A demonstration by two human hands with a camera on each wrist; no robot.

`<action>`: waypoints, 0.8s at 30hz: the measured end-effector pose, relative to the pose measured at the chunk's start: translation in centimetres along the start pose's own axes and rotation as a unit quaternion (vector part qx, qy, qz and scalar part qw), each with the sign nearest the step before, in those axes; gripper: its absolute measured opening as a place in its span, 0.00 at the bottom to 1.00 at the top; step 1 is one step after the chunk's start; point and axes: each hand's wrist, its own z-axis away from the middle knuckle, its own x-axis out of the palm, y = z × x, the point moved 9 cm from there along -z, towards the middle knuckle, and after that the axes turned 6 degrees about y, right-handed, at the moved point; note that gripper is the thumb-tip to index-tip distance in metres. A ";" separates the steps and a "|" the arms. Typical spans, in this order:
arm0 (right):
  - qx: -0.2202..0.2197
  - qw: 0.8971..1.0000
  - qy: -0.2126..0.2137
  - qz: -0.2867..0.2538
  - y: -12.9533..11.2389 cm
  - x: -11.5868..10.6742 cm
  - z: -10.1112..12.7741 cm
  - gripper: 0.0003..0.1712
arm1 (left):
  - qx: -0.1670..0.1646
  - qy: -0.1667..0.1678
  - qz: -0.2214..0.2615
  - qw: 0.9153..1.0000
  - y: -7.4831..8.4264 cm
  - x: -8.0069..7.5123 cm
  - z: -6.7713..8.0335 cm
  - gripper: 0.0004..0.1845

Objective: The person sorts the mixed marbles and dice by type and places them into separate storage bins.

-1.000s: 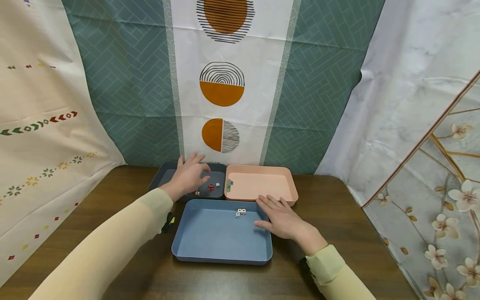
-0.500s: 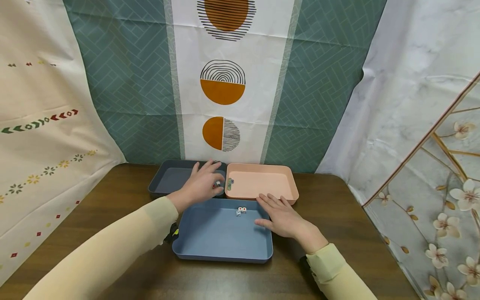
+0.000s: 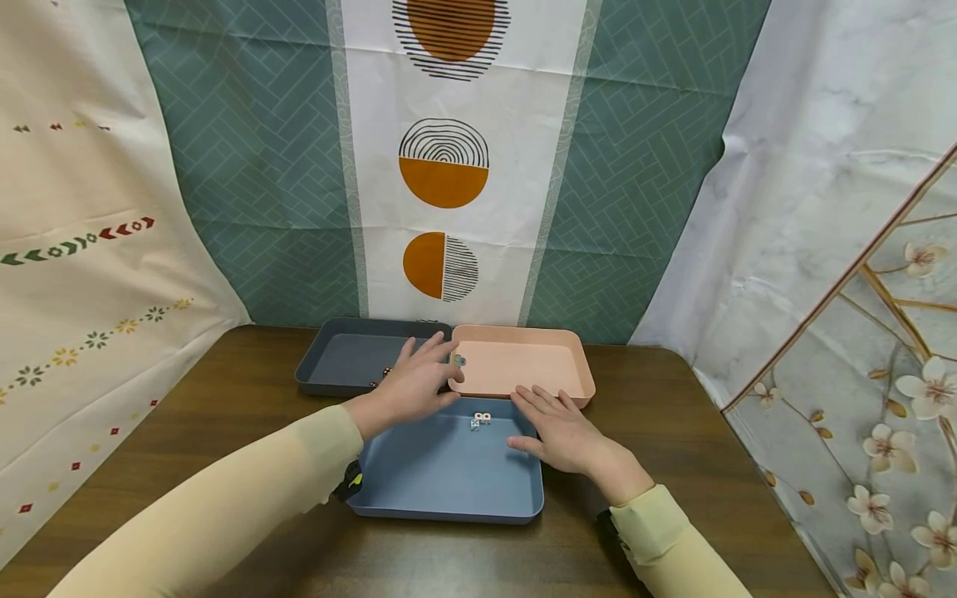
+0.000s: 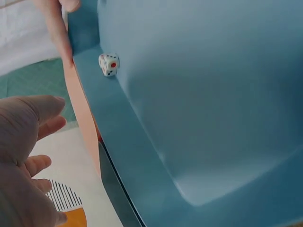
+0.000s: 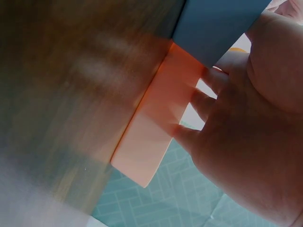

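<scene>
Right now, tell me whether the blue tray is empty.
Not empty: the blue tray holds two white dice near its far edge; the rest of its floor is bare.

"Where did the trays sit?"

"Three trays sat on the table [image 3: 673, 465]. The near tray [image 3: 449, 490] was in front. The far left tray [image 3: 336, 357] and the far right tray [image 3: 538, 365] stood side by side behind it, touching."

"Where were the dice?"

"Two dice [image 3: 481, 421] lay in the near tray, by its back wall. More small bits lay in the far left tray, too small to tell."

"And the hands?"

"The left hand [image 3: 414, 386] hung over the spot where all three trays met. The right hand [image 3: 564, 436] lay flat on the near tray's right rim, just before the far right tray."

"What was behind?"

"Hanging cloths [image 3: 449, 166] stood behind the table."
</scene>
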 end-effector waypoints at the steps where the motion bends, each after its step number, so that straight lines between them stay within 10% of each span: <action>1: 0.000 1.000 0.000 0.000 0.0 0.0 0.0 0.49 | 0.002 -0.003 0.002 1.000 0.2 0.1 0.0 0.12; 24: -0.019 1.000 0.009 -0.006 -0.2 -0.2 0.0 0.50 | 0.040 -0.045 0.012 0.998 3.2 2.4 0.5 0.13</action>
